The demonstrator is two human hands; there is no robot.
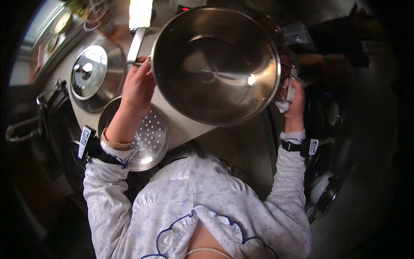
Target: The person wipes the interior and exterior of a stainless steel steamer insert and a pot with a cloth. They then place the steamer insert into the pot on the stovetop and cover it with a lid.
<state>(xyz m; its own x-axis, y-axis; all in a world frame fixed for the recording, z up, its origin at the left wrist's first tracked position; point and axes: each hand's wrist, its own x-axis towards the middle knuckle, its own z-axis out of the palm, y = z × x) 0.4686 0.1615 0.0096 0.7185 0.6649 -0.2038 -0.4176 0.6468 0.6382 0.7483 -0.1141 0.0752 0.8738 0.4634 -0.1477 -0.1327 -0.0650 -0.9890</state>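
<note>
Left grip [140, 83] and right grip [296, 102] closed on the steel pot [215, 67]

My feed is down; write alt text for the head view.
A large steel pot, open toward the camera, is held by the left hand at its left side and the right hand at its right. To the left, a lid lies on the counter; nearer the body, a perforated pan sits partly behind the left forearm.

The head-worn fisheye looks steeply down from close above, past the chest [189, 185], onto both hands [140, 82].
</note>
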